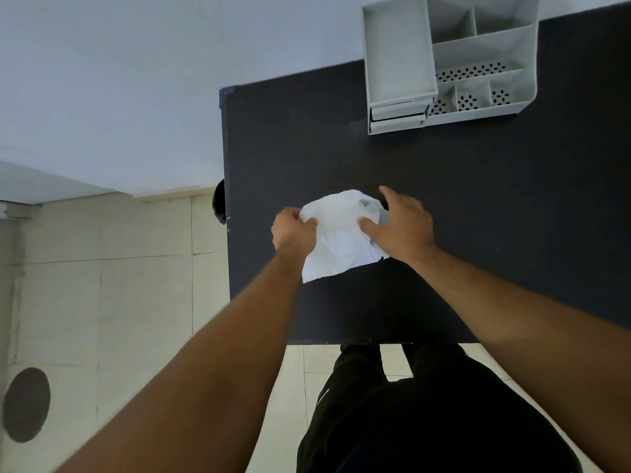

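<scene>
The white cloth (pixel 341 233) lies rumpled near the middle of the dark worktop (pixel 495 206), its far end bunched and raised and its near corner flat. At its 9 o'clock edge the left hand (pixel 293 235) grips it, fingers (pixel 309 222) curled tight around a gathered fold, probably to anchor that side or draw it taut. At 3 o'clock the right hand (pixel 404 227) rests on the cloth with its fingers spread wide and fairly straight and the thumb laid across the fabric, which looks like pressing it down so it can be smoothed or folded. At about 1 o'clock, well apart at the far edge of the worktop, stands a grey compartmented organizer (pixel 399 56), clear of the work. The tiled floor (pixel 136 274) shows at 9 o'clock.
</scene>
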A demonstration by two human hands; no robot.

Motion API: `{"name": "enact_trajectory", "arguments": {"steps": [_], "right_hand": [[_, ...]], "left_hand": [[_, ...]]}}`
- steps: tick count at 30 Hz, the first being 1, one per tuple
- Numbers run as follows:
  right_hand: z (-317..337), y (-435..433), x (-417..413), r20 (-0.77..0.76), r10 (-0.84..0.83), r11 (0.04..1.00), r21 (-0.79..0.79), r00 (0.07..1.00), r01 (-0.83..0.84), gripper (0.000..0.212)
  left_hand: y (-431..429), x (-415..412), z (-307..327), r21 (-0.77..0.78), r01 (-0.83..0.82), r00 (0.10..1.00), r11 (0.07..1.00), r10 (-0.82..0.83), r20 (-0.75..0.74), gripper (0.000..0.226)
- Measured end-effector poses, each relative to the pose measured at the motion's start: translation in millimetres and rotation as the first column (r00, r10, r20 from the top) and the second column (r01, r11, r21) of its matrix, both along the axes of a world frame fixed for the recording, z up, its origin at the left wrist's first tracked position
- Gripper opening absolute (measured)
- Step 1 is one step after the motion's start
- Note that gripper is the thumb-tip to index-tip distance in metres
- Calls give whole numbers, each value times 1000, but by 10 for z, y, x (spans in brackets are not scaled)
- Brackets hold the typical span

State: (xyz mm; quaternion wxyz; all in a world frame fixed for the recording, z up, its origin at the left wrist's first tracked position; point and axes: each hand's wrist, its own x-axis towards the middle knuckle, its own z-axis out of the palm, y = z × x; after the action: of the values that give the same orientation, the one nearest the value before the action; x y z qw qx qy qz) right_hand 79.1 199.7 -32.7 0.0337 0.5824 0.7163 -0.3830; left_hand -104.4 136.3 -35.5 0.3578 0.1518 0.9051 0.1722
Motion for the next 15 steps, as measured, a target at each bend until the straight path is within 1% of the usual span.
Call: {"name": "enact_trajectory", "arguments": {"steps": [1, 3, 4, 5, 6, 7, 8, 9, 10, 12, 14, 15], "right_hand": [[0, 28, -41, 20, 16, 999, -41, 1000, -15, 84], [-4, 63, -107, 7, 2, 991, -133, 1000, -1, 89], [6, 72, -130, -28, -11, 987, -162, 1000, 6, 88], [24, 74, -146, -82, -23, 987, -162, 996, 9, 82], [44, 75, -157, -146, -26, 992, -127, 989, 8, 70], [72, 76, -164, -201, -4, 999, -48, 980, -6, 57], [94, 81, -163, -226, 45, 998, 63, 973, -32, 46], [106, 87, -171, -219, 107, 980, 188, 970, -65, 40], [118, 89, -174, -198, 164, 947, 305, 966, -98, 38], [128, 79, -181, -170, 270, 852, 501, 948, -153, 41], [117, 40, -154, -131, 398, 753, 612, 908, -242, 47], [95, 14, -129, -98, 461, 720, 623, 882, -307, 51]], "left_hand": [[6, 10, 16, 44, 0, 1000, 999, 0, -1, 16], [20, 33, 59, 141, -5, 1000, 990, 0, 31, 17], [19, 48, 98, 197, -13, 999, 980, 2, 54, 14], [23, 64, 146, 256, -27, 997, 966, 9, 71, 10], [36, 71, 201, 313, -49, 996, 949, 24, 85, 4], [48, 71, 256, 373, -91, 993, 923, 54, 107, 6], [56, 62, 287, 427, -157, 984, 890, 103, 147, 13], [70, 43, 321, 469, -248, 964, 847, 167, 209, 19], [85, 17, 357, 488, -344, 934, 802, 239, 266, 25], [92, -80, 366, 456, -492, 868, 741, 377, 323, 41], [58, -174, 302, 407, -529, 847, 744, 441, 296, 43], [18, -210, 254, 370, -506, 861, 779, 436, 260, 39]]}}
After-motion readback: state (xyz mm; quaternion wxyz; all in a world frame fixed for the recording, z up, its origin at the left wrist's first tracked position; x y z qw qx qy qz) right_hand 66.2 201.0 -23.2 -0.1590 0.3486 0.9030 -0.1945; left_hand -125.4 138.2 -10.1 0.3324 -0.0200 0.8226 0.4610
